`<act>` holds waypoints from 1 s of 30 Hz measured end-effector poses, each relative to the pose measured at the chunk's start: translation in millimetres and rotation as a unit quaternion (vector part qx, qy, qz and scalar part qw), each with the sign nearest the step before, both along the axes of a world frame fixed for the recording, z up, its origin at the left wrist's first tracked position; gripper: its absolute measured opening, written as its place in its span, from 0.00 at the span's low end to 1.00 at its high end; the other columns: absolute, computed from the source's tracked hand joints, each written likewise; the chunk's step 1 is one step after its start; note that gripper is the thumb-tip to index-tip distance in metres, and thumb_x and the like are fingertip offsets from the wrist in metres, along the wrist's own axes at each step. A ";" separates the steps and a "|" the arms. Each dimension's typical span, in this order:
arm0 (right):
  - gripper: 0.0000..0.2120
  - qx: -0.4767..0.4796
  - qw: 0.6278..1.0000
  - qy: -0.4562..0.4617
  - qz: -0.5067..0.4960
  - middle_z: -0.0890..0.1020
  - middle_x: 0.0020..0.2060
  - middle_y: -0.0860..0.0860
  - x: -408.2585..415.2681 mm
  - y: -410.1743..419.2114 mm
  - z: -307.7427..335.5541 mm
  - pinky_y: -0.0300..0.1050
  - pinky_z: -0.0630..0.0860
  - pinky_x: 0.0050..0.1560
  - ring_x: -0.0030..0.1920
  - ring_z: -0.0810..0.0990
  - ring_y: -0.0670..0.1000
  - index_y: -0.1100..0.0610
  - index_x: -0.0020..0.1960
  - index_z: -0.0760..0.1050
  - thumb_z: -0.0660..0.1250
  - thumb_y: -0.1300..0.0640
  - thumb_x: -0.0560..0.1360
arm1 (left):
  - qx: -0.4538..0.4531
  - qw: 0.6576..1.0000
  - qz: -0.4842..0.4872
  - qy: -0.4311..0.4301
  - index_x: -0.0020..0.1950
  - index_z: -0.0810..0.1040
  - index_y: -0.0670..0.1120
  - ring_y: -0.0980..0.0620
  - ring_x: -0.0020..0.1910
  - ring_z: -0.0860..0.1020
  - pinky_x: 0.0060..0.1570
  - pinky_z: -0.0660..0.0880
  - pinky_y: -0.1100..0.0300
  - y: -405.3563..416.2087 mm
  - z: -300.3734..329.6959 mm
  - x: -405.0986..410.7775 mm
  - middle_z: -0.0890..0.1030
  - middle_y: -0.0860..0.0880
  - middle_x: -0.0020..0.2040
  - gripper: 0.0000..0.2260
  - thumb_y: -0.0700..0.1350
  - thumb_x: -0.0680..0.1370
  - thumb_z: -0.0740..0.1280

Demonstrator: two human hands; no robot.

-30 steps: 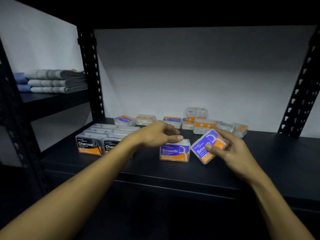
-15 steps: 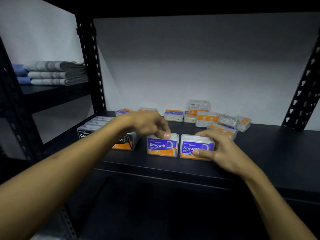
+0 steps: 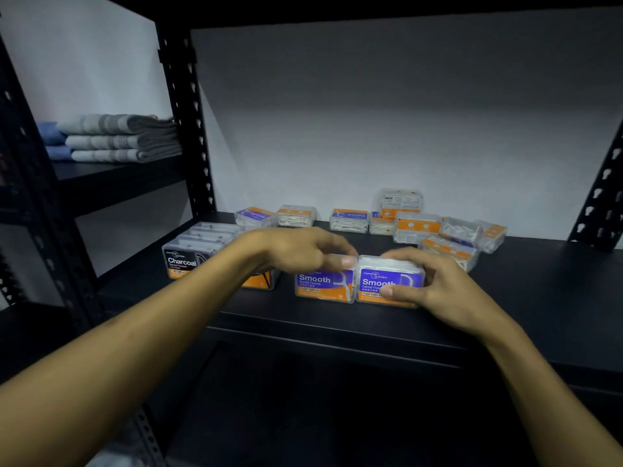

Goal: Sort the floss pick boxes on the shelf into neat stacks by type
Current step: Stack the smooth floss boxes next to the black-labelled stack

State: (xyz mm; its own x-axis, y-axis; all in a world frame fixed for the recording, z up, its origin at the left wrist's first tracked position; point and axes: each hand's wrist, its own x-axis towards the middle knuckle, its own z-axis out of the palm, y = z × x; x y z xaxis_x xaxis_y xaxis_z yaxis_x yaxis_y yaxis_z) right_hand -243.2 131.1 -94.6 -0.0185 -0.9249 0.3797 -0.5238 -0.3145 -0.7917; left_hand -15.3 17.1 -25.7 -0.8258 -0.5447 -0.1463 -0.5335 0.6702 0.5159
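Note:
Two purple-and-orange "Smooth" floss pick boxes stand side by side near the front of the black shelf (image 3: 539,298). My left hand (image 3: 300,249) rests its fingertips on top of the left Smooth box (image 3: 323,286). My right hand (image 3: 435,284) grips the right Smooth box (image 3: 387,281), thumb on its front and fingers over its top. To the left, black "Charcoal" boxes (image 3: 183,261) stand in rows; my left forearm partly hides them. Several loose boxes (image 3: 418,227) lie jumbled along the back wall.
Perforated black uprights stand at the back left (image 3: 188,129) and far right (image 3: 600,210). Folded grey towels (image 3: 124,138) lie on the neighbouring shelf to the left. A box (image 3: 401,200) leans upright against the back wall.
The right hand brought its tilted Smooth box down and stood it upright beside the left one. Since half a second ago both hands stay on the boxes with little motion.

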 end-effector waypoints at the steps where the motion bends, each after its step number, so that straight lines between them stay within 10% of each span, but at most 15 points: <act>1: 0.22 -0.002 1.000 -0.003 0.005 0.84 0.50 0.44 -0.1 -0.2 -0.5 0.36 0.80 0.49 0.52 0.82 0.43 0.51 0.59 0.80 0.78 0.55 0.66 | -0.012 1.000 -0.004 -0.001 0.71 0.73 0.53 0.55 0.62 0.77 0.66 0.73 0.53 2.5 -3.1 -2.1 0.79 0.54 0.64 0.20 0.55 0.80 0.66; 8: 0.24 0.001 0.999 -0.030 0.025 0.85 0.51 0.46 -4.5 -3.9 -2.7 0.39 0.81 0.51 0.53 0.83 0.45 0.52 0.59 0.80 0.78 0.55 0.64 | -0.164 0.985 0.035 0.050 0.64 0.76 0.56 0.50 0.57 0.79 0.60 0.74 0.51 9.0 -33.2 -10.2 0.82 0.53 0.58 0.20 0.59 0.75 0.71; 30: 0.24 0.008 0.999 -0.042 0.033 0.85 0.51 0.44 -7.9 -6.8 -2.9 0.37 0.80 0.49 0.53 0.83 0.43 0.53 0.60 0.80 0.79 0.58 0.65 | -0.237 0.970 0.051 0.031 0.63 0.72 0.56 0.47 0.59 0.77 0.58 0.73 0.47 14.0 -35.4 -14.2 0.81 0.53 0.59 0.17 0.59 0.77 0.67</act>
